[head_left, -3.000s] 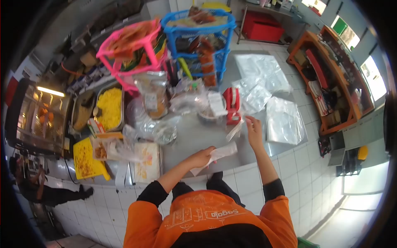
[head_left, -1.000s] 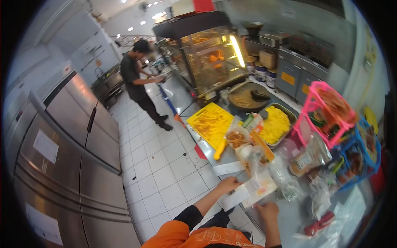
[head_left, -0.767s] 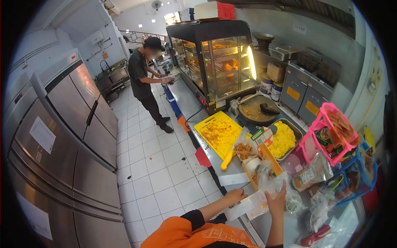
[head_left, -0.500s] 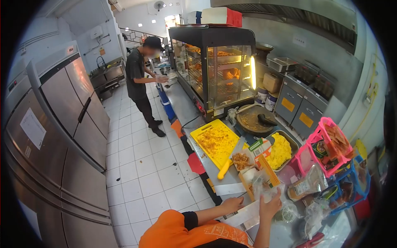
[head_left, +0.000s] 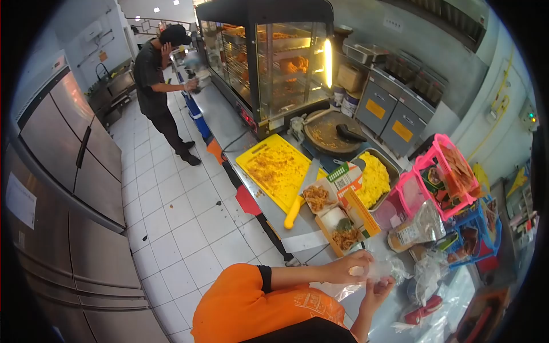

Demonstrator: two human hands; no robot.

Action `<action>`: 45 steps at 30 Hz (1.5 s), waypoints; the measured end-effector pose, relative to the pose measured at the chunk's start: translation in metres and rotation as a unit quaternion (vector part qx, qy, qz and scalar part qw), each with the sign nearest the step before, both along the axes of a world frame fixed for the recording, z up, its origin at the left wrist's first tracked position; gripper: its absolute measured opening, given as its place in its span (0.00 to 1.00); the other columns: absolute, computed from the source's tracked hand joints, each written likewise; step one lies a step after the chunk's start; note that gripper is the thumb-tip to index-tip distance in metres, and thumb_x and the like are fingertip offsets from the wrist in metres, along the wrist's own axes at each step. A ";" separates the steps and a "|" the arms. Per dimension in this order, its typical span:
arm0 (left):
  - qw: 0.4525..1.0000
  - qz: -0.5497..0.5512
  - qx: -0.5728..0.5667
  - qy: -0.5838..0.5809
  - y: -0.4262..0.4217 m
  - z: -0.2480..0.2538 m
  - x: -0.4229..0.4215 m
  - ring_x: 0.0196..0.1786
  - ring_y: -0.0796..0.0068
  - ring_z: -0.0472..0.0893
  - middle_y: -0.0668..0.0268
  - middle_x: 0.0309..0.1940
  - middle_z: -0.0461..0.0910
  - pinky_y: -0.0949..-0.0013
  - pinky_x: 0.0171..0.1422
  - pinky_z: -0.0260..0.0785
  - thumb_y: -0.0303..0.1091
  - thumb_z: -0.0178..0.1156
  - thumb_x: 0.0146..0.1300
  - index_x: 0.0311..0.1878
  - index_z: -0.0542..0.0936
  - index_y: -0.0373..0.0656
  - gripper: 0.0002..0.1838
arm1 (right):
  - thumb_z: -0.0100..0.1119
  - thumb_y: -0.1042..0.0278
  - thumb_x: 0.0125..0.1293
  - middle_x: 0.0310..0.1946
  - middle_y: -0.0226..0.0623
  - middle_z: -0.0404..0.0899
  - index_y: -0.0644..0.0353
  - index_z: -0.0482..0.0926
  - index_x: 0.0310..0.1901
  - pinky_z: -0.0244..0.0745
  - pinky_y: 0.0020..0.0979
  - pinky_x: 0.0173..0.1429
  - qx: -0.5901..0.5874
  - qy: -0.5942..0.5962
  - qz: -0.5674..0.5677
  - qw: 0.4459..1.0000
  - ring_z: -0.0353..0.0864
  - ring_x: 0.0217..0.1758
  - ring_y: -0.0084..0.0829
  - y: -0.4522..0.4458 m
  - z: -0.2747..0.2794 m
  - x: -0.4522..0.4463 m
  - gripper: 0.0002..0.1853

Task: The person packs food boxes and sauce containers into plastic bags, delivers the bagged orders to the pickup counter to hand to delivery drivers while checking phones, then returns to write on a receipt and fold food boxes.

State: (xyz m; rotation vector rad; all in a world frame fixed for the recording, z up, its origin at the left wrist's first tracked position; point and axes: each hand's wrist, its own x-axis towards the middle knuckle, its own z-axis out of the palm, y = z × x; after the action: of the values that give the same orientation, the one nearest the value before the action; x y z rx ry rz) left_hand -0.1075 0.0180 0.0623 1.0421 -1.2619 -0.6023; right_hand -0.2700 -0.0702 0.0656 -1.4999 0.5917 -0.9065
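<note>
My left hand [head_left: 346,267] and my right hand [head_left: 376,290] are close together over the counter's near edge. Both are closed on a piece of clear plastic [head_left: 378,270], its exact kind hard to make out. Just beyond them, an open paper food box [head_left: 330,242] contains white rice [head_left: 333,218], a dark green sauce [head_left: 343,224] and shredded fried food [head_left: 346,238]. Beside it, another paper box [head_left: 306,204] carries more fried pieces [head_left: 318,197]. Crumpled clear plastic [head_left: 426,283] lies right of my hands.
A yellow cutting board [head_left: 289,188] with crumbs and a yellow-handled knife [head_left: 294,212] lie farther left. Beyond are a metal tray of yellow food [head_left: 370,180], a round pan [head_left: 329,137] and a glass warming cabinet [head_left: 286,74]. Pink baskets [head_left: 412,194] stand right. A co-worker [head_left: 157,86] stands farther back.
My hands have come together, away from the food box, bringing the plastic with them. The box's contents now show. The co-worker has raised one hand to the head. My view has shifted.
</note>
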 end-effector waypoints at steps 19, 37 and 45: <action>0.963 -0.062 -0.076 -0.253 -0.008 0.026 0.020 0.69 0.49 0.60 0.53 0.63 0.64 0.47 0.71 0.54 0.32 0.62 0.59 0.46 0.78 0.39 0.13 | 0.71 0.69 0.58 0.52 0.44 0.72 0.52 0.51 0.66 0.78 0.34 0.48 0.139 0.024 -0.006 0.990 0.80 0.44 0.34 0.031 0.017 -0.024 0.41; 0.793 -0.519 0.269 0.170 -0.020 -0.008 0.033 0.34 0.69 0.82 0.58 0.46 0.81 0.67 0.47 0.73 0.43 0.63 0.63 0.50 0.81 0.38 0.19 | 0.64 0.86 0.55 0.49 0.31 0.71 0.64 0.69 0.60 0.72 0.29 0.57 0.075 0.071 0.092 0.990 0.72 0.52 0.25 -0.026 0.023 -0.025 0.29; 0.831 -0.003 0.204 0.517 -0.078 0.004 -0.012 0.35 0.73 0.83 0.51 0.71 0.62 0.69 0.40 0.75 0.38 0.64 0.63 0.74 0.55 0.43 0.40 | 0.62 0.66 0.66 0.52 0.35 0.71 0.58 0.67 0.66 0.68 0.33 0.61 -0.018 0.241 -0.306 0.921 0.71 0.55 0.29 -0.090 -0.016 -0.049 0.28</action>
State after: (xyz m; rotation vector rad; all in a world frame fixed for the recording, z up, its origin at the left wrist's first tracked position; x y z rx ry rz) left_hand -0.1196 -0.0596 0.0659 0.8220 -0.1652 -1.2604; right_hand -0.3194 -0.1606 0.0493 -1.6048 1.4723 -1.0142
